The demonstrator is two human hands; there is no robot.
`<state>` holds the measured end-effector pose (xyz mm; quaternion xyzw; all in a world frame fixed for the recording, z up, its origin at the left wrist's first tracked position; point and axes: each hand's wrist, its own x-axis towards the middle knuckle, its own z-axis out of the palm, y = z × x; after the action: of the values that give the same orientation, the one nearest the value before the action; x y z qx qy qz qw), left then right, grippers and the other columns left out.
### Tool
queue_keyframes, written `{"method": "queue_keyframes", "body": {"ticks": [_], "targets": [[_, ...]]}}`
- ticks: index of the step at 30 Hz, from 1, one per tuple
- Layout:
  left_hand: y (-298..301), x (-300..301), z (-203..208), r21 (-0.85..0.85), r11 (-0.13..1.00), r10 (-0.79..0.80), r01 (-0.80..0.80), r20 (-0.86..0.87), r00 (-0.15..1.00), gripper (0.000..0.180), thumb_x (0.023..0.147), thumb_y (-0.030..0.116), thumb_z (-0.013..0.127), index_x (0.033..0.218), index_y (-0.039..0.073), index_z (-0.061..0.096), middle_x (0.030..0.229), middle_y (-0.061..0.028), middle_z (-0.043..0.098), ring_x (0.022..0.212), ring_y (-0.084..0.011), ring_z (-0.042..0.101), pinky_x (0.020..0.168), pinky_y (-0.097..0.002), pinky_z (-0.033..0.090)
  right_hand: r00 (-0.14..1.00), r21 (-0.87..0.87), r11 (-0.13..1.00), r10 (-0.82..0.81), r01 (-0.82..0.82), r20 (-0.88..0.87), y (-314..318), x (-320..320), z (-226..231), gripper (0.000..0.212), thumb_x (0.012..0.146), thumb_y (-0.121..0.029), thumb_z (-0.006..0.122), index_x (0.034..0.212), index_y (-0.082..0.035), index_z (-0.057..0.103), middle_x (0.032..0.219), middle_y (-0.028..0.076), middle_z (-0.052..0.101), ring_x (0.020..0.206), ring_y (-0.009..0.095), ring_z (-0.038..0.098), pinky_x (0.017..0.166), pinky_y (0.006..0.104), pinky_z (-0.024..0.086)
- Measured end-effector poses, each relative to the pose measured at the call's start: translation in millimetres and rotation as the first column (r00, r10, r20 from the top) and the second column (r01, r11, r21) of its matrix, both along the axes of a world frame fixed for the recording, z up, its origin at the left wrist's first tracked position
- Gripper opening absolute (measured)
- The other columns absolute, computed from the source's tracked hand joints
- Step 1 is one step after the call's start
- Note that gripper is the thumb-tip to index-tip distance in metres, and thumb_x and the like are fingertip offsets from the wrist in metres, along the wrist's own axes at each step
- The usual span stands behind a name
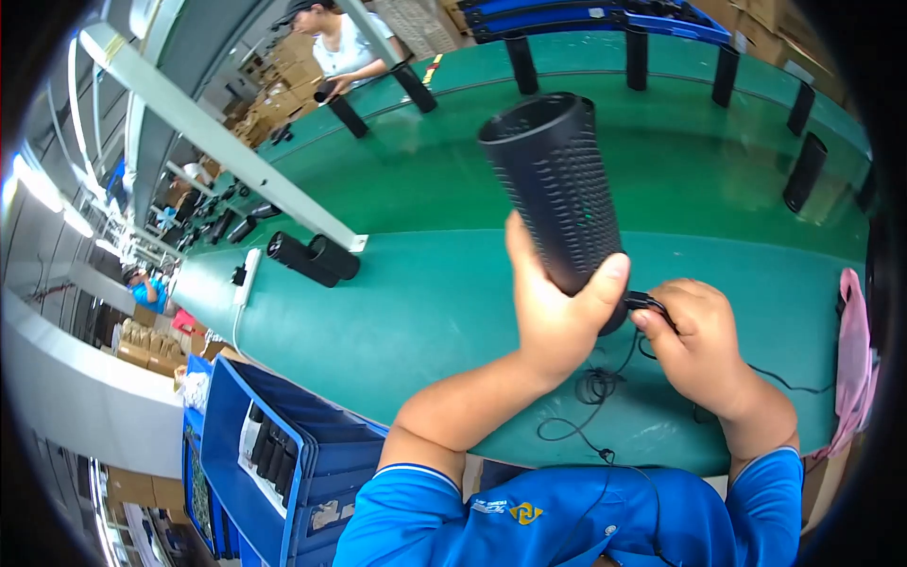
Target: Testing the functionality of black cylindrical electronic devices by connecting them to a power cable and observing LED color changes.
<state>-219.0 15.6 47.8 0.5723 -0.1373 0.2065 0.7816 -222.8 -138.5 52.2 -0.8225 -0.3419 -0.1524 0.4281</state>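
Note:
A black perforated cylinder (565, 194), hollow at its upper end, is gripped near its lower end by my left hand (556, 317). It tilts a little to the left above the green bench. My right hand (697, 338) pinches a black cable plug (639, 300) against the cylinder's lower side. Whether the plug sits inside a socket cannot be made out. From my right hand the thin black cable (599, 386) runs down in loose coils on the bench in front of me.
Two black cylinders (312, 259) lie to the left by a white power strip (248, 278). Beyond is a green conveyor belt (435, 180) with several upright cylinders (637, 59) along its far side. A blue crate (302, 472) stands lower left, pink cloth (854, 350) at right. A co-worker (345, 47) handles a cylinder across the belt.

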Motion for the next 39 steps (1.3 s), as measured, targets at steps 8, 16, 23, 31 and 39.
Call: {"method": "queue_keyframes", "body": {"ticks": [8,16,23,31,39], "targets": [[0.9,-3.1,-2.4,-0.007,0.999,0.031,-0.031,0.031,0.999,0.064,0.079,0.005,0.061,0.131,0.005,0.022,0.104,-0.0104,0.05,0.081,-0.0144,0.052,0.074,-0.027,0.045,0.998,-0.031,0.998,-0.048,0.049,0.033,1.5,-8.5,8.0,0.008,0.073,-0.005,0.064,0.077,0.0,0.059,0.066,0.008,0.058,0.058,0.025,0.052,0.059,0.0326,0.042],[2.5,-3.0,-2.3,-0.046,0.997,-0.061,0.062,0.021,0.998,0.065,0.079,0.005,0.06,0.132,0.005,0.022,0.105,-0.0112,0.05,0.082,-0.0153,0.053,0.074,-0.0272,0.045,1.0,-0.062,0.998,-0.005,0.007,0.03,-4.4,-6.3,12.1,0.008,0.073,-0.005,0.064,0.077,-0.001,0.06,0.066,0.008,0.058,0.058,0.025,0.053,0.058,0.0325,0.042],[1.1,-8.0,18.5,-0.392,0.832,-0.409,0.393,0.045,0.911,0.059,0.078,0.009,0.06,0.129,0.007,0.029,0.114,-0.0166,0.051,0.09,-0.024,0.059,0.079,-0.034,0.05,0.94,0.097,0.971,0.238,-0.22,-0.245,-29.8,8.7,21.9,0.008,0.074,-0.006,0.064,0.076,0.0,0.059,0.063,0.006,0.056,0.057,0.019,0.052,0.058,0.0314,0.043],[3.9,3.8,6.1,-0.294,0.76,-0.624,0.579,-0.085,0.777,0.06,0.073,0.006,0.066,0.125,0.003,0.038,0.113,-0.0176,0.055,0.1,-0.026,0.058,0.083,-0.034,0.047,0.707,0.398,0.916,0.252,0.046,-0.661,-51.7,22.7,-20.2,0.027,0.074,-0.007,0.065,0.098,0.001,0.057,0.091,0.009,0.06,0.08,0.017,0.056,0.071,0.0293,0.047],[-25.5,0.4,-33.4,0.344,0.866,-0.318,0.364,-0.184,0.93,0.065,0.065,0.008,0.076,0.12,0.002,0.043,0.108,-0.0155,0.057,0.1,-0.0277,0.057,0.084,-0.0363,0.046,0.969,0.302,0.952,0.126,-0.057,-0.215,-56.8,-9.8,-72.5,0.068,0.07,-0.008,0.071,0.129,-0.001,0.038,0.132,0.016,0.044,0.116,0.026,0.046,0.092,0.0372,0.042]]}}
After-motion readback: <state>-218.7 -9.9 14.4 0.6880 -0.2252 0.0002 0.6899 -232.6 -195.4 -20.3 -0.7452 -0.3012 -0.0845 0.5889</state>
